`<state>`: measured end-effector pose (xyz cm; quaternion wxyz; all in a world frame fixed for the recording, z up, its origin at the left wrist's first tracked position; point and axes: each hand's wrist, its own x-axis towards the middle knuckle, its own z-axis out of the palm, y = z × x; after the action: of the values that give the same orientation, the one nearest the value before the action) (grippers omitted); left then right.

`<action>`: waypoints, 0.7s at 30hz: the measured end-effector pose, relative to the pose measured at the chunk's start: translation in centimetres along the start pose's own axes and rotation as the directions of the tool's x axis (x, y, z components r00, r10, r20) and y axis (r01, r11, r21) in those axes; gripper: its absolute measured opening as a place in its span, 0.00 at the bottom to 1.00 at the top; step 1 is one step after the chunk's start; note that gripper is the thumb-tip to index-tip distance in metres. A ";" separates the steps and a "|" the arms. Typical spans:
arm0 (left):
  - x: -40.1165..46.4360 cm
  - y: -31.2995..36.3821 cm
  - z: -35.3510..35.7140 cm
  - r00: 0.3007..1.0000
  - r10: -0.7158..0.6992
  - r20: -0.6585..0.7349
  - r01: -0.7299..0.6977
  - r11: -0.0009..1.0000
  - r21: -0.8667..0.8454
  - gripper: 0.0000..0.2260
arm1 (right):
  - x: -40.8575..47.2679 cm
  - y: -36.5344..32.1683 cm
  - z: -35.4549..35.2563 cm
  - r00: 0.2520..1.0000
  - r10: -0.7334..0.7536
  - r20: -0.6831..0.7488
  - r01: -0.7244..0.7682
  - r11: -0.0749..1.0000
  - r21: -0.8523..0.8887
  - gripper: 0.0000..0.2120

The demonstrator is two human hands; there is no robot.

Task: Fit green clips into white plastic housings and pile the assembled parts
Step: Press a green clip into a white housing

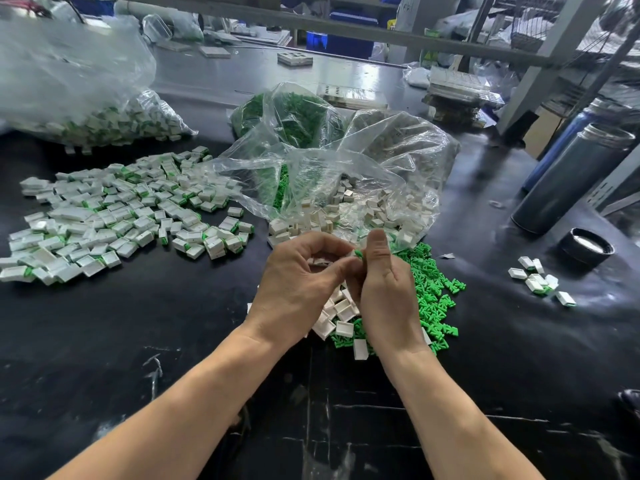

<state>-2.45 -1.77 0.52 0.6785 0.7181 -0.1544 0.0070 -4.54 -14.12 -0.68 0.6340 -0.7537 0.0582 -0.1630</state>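
clear bag (346, 161) behind hands (341, 271); assembled pile (114, 216) left.

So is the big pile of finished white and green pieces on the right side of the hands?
No, the big pile of assembled white-and-green parts lies on the black table left of both hands.

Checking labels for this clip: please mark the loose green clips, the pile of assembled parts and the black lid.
green clips (429, 289): head view, middle of the loose heap right of the hands.
assembled pile (114, 216): head view, centre of the spread at left.
black lid (587, 249): head view, its shiny top face.
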 end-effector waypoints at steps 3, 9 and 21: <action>0.2 -0.1 -0.5 1.000 0.014 -0.021 -0.014 1.000 0.028 0.04 | 0.2 0.1 -0.8 0.997 -0.067 -0.025 0.067 0.998 -0.009 0.21; 0.5 -0.2 -1.0 0.999 0.000 -0.051 0.002 0.999 0.041 0.05 | 0.3 0.0 -1.3 0.989 -0.151 0.005 0.151 0.988 -0.037 0.03; 0.6 -0.9 -2.2 0.987 0.155 0.044 -0.154 0.827 0.541 0.07 | 0.4 0.1 -1.4 0.999 -0.048 -0.019 0.044 0.987 -0.158 0.04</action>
<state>-1.23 0.30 -0.03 0.4450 0.8658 -0.2030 0.1056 -4.61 -15.52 -0.49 0.5680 -0.8005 0.0609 -0.1811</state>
